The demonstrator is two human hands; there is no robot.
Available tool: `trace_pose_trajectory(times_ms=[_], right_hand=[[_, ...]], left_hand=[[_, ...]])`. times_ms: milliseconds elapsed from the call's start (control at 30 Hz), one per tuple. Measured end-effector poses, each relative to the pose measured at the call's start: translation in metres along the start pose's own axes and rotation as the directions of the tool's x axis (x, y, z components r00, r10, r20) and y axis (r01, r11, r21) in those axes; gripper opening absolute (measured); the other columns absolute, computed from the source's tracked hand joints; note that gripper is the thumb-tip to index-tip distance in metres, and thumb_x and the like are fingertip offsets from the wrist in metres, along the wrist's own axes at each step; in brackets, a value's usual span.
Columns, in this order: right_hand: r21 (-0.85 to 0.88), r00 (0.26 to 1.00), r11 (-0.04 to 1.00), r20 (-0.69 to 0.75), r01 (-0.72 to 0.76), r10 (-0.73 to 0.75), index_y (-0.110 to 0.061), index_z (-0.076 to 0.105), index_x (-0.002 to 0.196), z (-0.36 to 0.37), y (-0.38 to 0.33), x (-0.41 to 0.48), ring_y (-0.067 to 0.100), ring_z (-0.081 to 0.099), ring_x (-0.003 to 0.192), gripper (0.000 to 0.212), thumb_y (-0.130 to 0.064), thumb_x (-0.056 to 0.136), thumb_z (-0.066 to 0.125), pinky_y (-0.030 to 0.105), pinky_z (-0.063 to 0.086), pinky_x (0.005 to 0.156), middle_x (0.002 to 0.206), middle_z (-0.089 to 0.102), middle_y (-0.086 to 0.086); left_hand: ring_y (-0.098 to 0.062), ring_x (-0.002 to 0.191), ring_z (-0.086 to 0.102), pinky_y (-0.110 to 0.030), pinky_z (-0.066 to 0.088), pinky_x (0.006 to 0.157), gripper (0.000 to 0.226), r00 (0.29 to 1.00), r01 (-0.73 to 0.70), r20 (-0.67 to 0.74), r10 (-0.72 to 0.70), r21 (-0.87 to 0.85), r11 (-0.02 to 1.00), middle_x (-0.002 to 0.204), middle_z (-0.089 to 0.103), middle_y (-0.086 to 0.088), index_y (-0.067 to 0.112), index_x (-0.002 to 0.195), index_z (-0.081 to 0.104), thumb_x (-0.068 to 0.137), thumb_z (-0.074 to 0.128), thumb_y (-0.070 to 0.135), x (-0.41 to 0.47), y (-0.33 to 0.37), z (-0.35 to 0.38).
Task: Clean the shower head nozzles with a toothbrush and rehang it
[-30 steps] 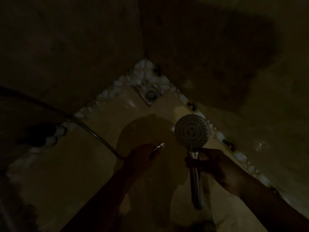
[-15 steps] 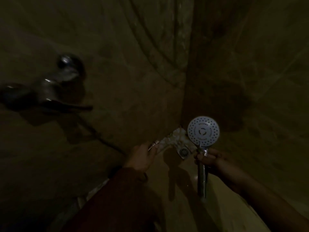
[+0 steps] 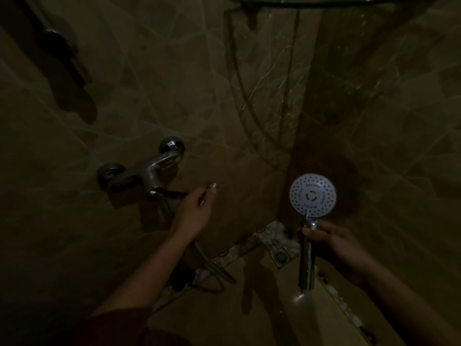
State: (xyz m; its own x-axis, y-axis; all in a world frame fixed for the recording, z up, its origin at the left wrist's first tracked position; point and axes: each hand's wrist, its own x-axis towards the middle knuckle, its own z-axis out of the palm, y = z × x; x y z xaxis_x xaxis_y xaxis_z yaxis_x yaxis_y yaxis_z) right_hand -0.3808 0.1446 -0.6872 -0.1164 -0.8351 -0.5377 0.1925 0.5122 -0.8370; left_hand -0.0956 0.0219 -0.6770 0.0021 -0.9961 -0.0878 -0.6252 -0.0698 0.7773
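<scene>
The scene is very dark. My right hand (image 3: 334, 242) grips the chrome handle of the shower head (image 3: 312, 195), held upright with its round white nozzle face turned toward me. My left hand (image 3: 193, 213) is shut on a thin toothbrush (image 3: 209, 190), whose pale tip pokes out above my fingers. That hand hovers just right of the chrome mixer tap (image 3: 149, 173) on the wall, a hand's width left of the shower head. The brush and the nozzles are apart.
A dark wall holder (image 3: 62, 53) hangs at the upper left. The shower hose (image 3: 212, 267) loops down below the tap to the floor. A square floor drain (image 3: 281, 256) sits in the pebbled corner. A shelf edge (image 3: 324, 1) runs along the top.
The view has tilted up from the floor to the wall, bringing the tap and holder into sight. Both hands have risen, still holding the toothbrush and shower head.
</scene>
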Motion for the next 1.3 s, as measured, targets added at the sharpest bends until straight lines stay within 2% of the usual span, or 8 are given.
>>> trace_pose_trajectory(times_ms=[233, 333, 467, 600, 867, 933, 1100, 1300], right_hand=[[0.017, 0.999, 1.000, -0.041, -0.003, 0.004, -0.001, 0.072, 0.109, -0.003, 0.010, -0.005, 0.028, 0.069, 0.100, 0.019, -0.006, 0.097, 0.058, 0.036, 0.057, 0.084, 0.109, 0.074, 0.019], [0.002, 0.999, 1.000, -0.051, -0.010, 0.010, 0.002, 0.070, 0.109, -0.008, 0.015, -0.005, 0.031, 0.069, 0.101, 0.019, -0.006, 0.097, 0.058, 0.034, 0.057, 0.080, 0.111, 0.072, 0.024], [0.012, 0.997, 0.999, -0.072, -0.031, 0.032, 0.000, 0.071, 0.107, -0.014, 0.020, -0.009, 0.033, 0.069, 0.103, 0.018, -0.008, 0.097, 0.058, 0.036, 0.055, 0.082, 0.108, 0.074, 0.020], [-0.017, 0.997, 1.000, -0.073, -0.023, 0.022, 0.003, 0.069, 0.108, -0.016, 0.017, -0.011, 0.034, 0.067, 0.105, 0.019, -0.007, 0.097, 0.057, 0.039, 0.054, 0.089, 0.109, 0.073, 0.021], [-0.036, 0.998, 0.999, -0.058, -0.010, 0.008, 0.005, 0.067, 0.111, -0.008, 0.010, -0.012, 0.039, 0.065, 0.110, 0.022, -0.009, 0.097, 0.058, 0.042, 0.054, 0.089, 0.114, 0.068, 0.026], [-0.019, 0.998, 1.000, -0.065, -0.015, 0.013, 0.002, 0.069, 0.109, -0.004, 0.010, -0.010, 0.037, 0.066, 0.105, 0.020, -0.010, 0.098, 0.057, 0.041, 0.054, 0.088, 0.110, 0.069, 0.024], [0.052, 0.993, 0.997, -0.092, -0.063, 0.068, -0.004, 0.071, 0.104, 0.001, 0.023, 0.002, 0.024, 0.061, 0.082, 0.019, -0.014, 0.100, 0.055, 0.034, 0.050, 0.077, 0.085, 0.066, 0.009], [0.359, 0.967, 0.917, -0.115, -0.174, 0.229, 0.000, 0.059, 0.104, 0.003, 0.047, 0.031, 0.015, 0.055, 0.059, 0.019, -0.010, 0.104, 0.043, 0.024, 0.050, 0.050, 0.072, 0.058, 0.008]], left_hand=[[-0.023, 0.087, 0.062, -0.030, 0.042, 0.072, 0.036, 0.992, 0.076, -0.095, -0.088, -0.118, 0.990, 0.090, 0.070, -0.012, 0.005, 0.095, 0.070, 0.101, 0.055, 0.037, 0.008, -0.007, 0.005], [-0.018, 0.079, 0.058, -0.012, 0.040, 0.061, 0.030, 0.988, 0.082, -0.109, -0.106, -0.206, 0.975, 0.084, 0.067, -0.011, 0.005, 0.092, 0.070, 0.100, 0.059, 0.032, 0.008, -0.009, 0.006], [-0.018, 0.079, 0.061, -0.017, 0.043, 0.066, 0.029, 0.989, 0.054, -0.130, -0.074, -0.148, 0.987, 0.084, 0.070, -0.007, 0.008, 0.093, 0.073, 0.099, 0.061, 0.034, 0.002, -0.013, 0.004], [-0.010, 0.074, 0.060, -0.002, 0.041, 0.060, 0.018, 0.992, 0.020, -0.117, -0.040, -0.168, 0.986, 0.082, 0.069, -0.003, 0.013, 0.094, 0.074, 0.099, 0.063, 0.026, -0.003, -0.008, -0.005], [-0.004, 0.066, 0.054, -0.015, 0.040, 0.062, 0.020, 0.999, -0.028, -0.037, 0.025, -0.069, 0.997, 0.084, 0.069, -0.014, 0.009, 0.091, 0.072, 0.099, 0.062, 0.025, -0.017, -0.013, -0.012], [-0.009, 0.065, 0.053, -0.022, 0.040, 0.063, 0.020, 1.000, -0.015, -0.001, 0.015, -0.055, 0.998, 0.075, 0.065, -0.006, 0.016, 0.081, 0.068, 0.099, 0.062, 0.025, -0.016, -0.014, -0.008], [0.001, 0.045, 0.047, -0.015, 0.036, 0.047, 0.030, 0.983, 0.001, 0.185, 0.006, -0.034, 0.999, 0.059, 0.051, -0.001, -0.001, 0.082, 0.064, 0.099, 0.062, 0.023, -0.039, -0.010, 0.034], [0.000, 0.055, 0.052, -0.027, 0.035, 0.054, 0.030, 0.942, -0.048, 0.335, 0.034, 0.033, 0.998, 0.060, 0.056, 0.007, 0.020, 0.071, 0.058, 0.099, 0.061, 0.030, -0.069, -0.014, 0.100]])
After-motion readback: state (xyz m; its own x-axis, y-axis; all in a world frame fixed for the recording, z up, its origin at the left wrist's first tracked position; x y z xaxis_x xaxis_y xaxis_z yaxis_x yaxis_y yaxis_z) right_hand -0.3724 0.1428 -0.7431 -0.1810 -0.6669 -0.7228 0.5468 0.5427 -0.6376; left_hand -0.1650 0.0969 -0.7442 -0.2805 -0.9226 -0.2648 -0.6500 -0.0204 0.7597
